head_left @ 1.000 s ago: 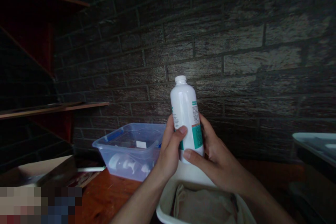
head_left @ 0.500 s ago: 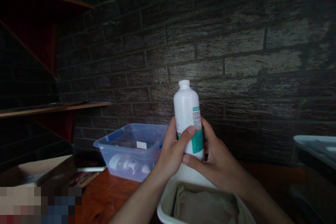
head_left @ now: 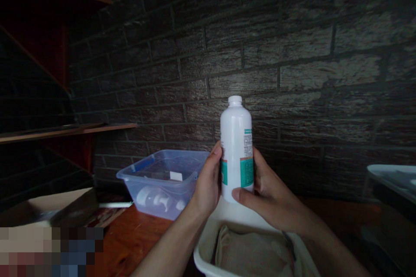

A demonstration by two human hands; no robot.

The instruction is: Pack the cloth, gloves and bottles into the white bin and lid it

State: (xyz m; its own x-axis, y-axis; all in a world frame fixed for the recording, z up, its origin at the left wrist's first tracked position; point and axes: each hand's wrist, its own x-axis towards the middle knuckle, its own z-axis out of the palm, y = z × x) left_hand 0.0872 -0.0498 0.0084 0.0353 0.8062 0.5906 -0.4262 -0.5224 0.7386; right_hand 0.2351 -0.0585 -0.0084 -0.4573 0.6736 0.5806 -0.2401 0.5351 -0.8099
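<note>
Head view: white bottle (head_left: pixel 236 147) held upright between both hands.
Left grip (head_left: pixel 208 184): cupped against the bottle's left side.
Right grip (head_left: pixel 271 197): closed round its lower right, thumb in front.
White tub (head_left: pixel 200 256): below the bottle, holding beige cloth (head_left: pixel 253 253).
Clear bin (head_left: pixel 125 175): left of it, pump bottle (head_left: pixel 154 199) inside.
Label (head_left: pixel 247 173): green, unreadable.
</note>
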